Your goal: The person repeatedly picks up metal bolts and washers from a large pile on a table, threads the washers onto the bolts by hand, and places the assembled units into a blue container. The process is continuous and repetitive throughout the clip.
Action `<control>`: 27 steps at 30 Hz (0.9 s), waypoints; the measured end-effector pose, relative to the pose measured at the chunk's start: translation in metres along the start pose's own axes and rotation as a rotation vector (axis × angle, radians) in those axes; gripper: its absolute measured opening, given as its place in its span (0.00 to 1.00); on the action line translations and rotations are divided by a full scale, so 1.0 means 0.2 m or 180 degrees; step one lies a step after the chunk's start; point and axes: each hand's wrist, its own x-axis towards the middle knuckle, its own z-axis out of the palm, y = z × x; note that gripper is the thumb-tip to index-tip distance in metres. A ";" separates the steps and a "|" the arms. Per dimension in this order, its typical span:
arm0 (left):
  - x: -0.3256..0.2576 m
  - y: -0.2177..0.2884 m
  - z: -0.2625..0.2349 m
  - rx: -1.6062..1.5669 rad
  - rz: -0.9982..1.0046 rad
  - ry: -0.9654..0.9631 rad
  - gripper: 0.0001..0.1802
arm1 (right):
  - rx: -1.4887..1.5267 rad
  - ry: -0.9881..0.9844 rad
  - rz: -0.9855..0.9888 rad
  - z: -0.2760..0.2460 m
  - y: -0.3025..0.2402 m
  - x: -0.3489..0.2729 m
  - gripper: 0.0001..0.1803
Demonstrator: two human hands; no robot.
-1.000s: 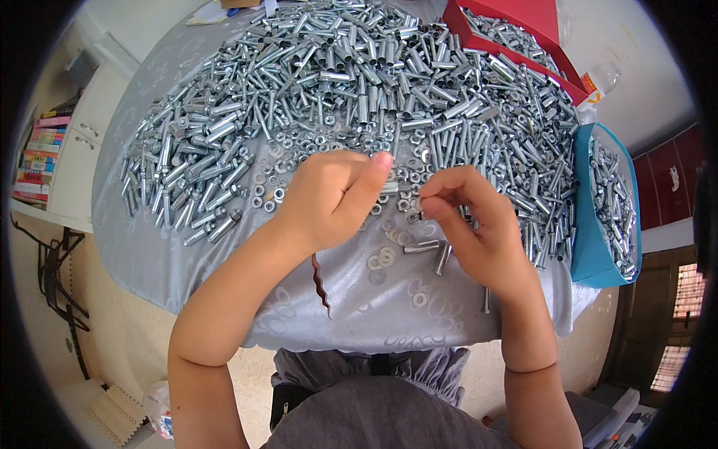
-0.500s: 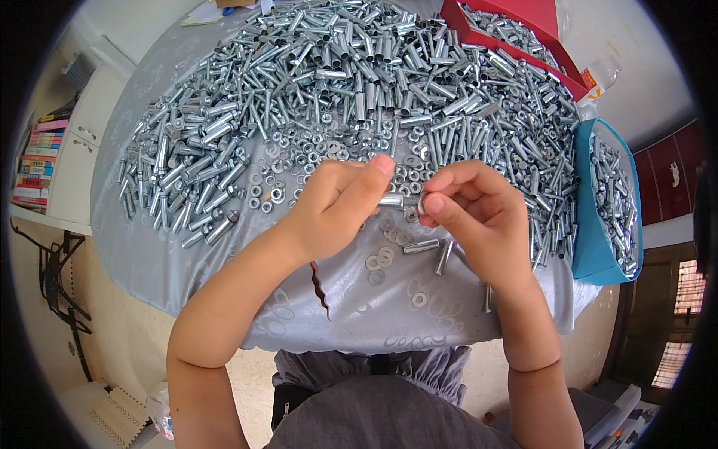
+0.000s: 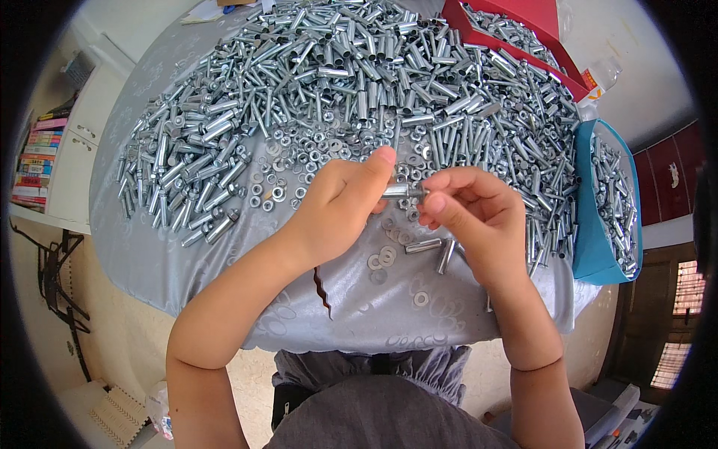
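Note:
My left hand (image 3: pixel 336 200) is closed around an expansion bolt (image 3: pixel 396 191), its shiny sleeve poking out to the right between thumb and fingers. The fingertips of my right hand (image 3: pixel 480 217) pinch the bolt's narrower right end, where a washer seems to sit; whether a nut is there too is hidden by the fingers. Below the hands lie two loose metal sleeves (image 3: pixel 424 247) and a few flat washers (image 3: pixel 387 257). Just beyond them spread many nuts and washers (image 3: pixel 307 153).
A big heap of bolts and sleeves (image 3: pixel 351 56) covers the far side of the silver tablecloth (image 3: pixel 224 277). Grouped expansion bolts (image 3: pixel 187 172) lie left. A red box (image 3: pixel 568 78) and a blue box (image 3: pixel 587 202), both holding bolts, stand right. A dark wavy strip (image 3: pixel 321 290) lies near the front.
The washer at my right fingertips has moved onto or against the bolt's end. My right hand has shifted slightly; the left hand stays nearly in place.

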 end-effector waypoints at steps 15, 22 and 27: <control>0.05 0.04 -0.08 -0.1164 0.0223 -0.0121 0.30 | -0.1794 -0.0087 -0.1274 -0.02 0.04 0.02 0.12; 0.08 0.03 -0.12 -0.2240 0.0309 -0.0346 0.29 | -0.3490 -0.0740 -0.2010 0.03 0.12 0.05 0.15; 0.08 0.01 -0.12 -0.2552 0.0247 -0.0329 0.29 | -0.3503 -0.0586 -0.1993 0.07 0.16 0.06 0.14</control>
